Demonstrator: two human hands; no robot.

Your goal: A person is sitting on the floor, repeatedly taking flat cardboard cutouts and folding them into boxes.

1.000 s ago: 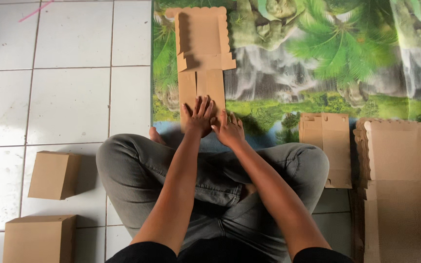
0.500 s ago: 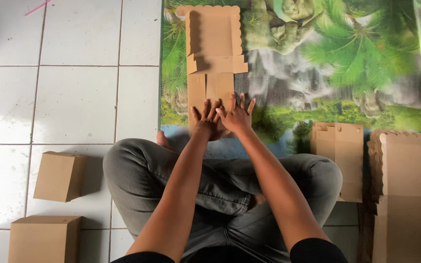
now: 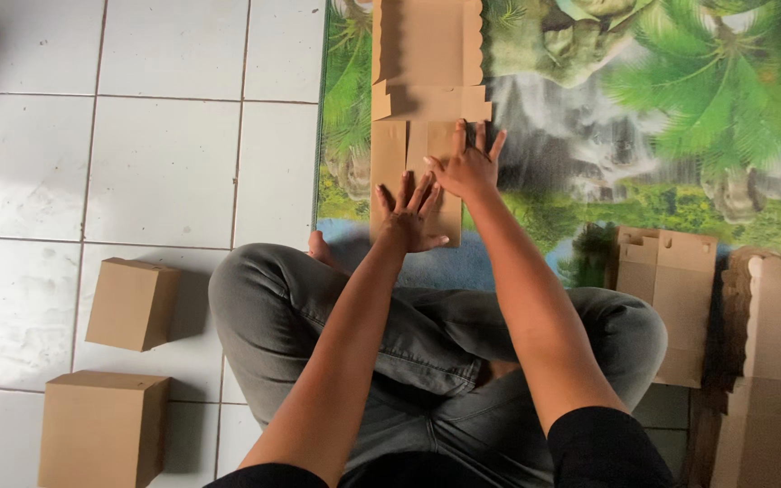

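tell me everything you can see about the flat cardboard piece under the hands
The flat cardboard piece is plain brown, an unfolded box blank lying on the printed jungle mat, running away from the seated person. Its far panel has scalloped side edges; creases and side flaps mark the middle, and narrow panels lie nearest. The left hand presses its near end, the right hand just beyond, both with fingers spread.

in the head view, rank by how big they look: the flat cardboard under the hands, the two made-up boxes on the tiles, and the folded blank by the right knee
1. Flat cardboard, longest, though partly cut off at the top.
2. Folded blank.
3. Near box, cut off by the frame's bottom edge.
4. Far box.
The near box may look bigger only through nearness; the two may match.
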